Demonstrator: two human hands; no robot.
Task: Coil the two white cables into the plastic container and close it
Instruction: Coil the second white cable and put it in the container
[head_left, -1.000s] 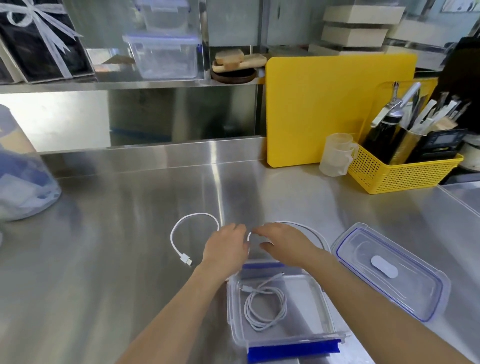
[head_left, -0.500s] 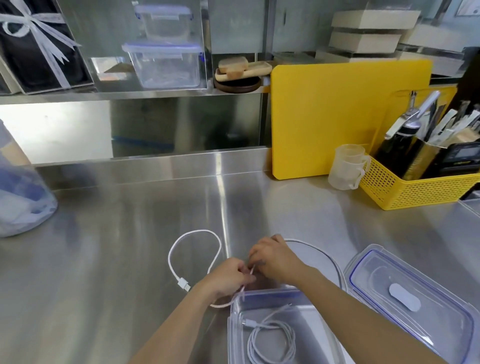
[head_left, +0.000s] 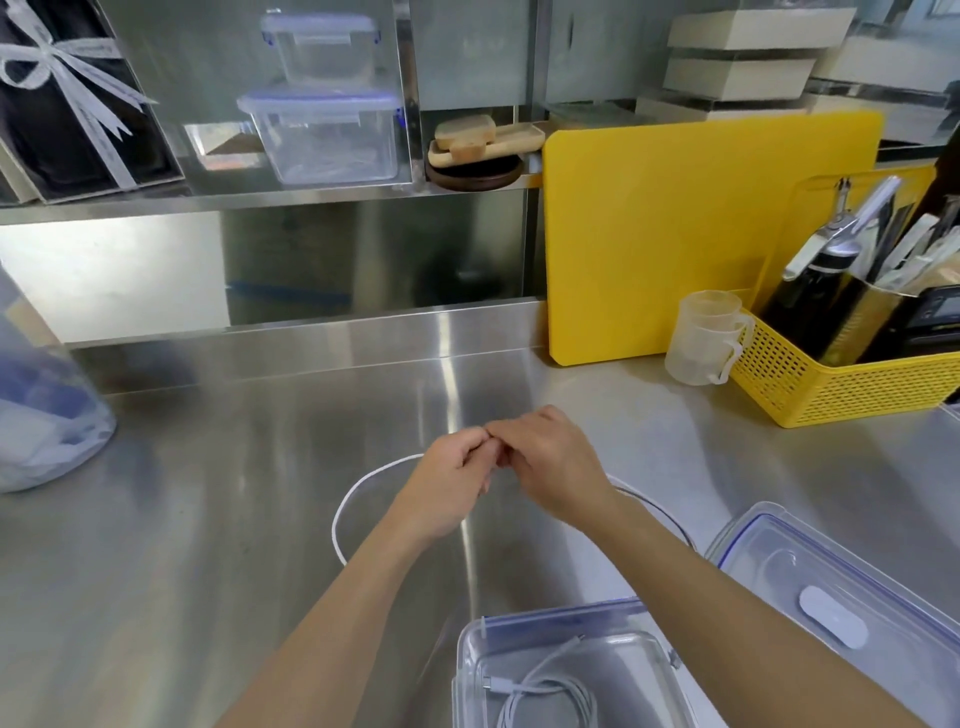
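Two hands: left hand (head_left: 448, 486) and right hand (head_left: 550, 457) pinching second cable (head_left: 358, 491) over counter (head_left: 208, 519) | first cable (head_left: 545, 691) coiled in container (head_left: 470, 654) (open) | lid (head_left: 852, 587) beside it, right

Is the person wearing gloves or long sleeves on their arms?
No. Both the left hand and the right hand are bare, with no gloves, rings or watch showing. Both forearms are bare too, with no sleeves as far as the picture shows.
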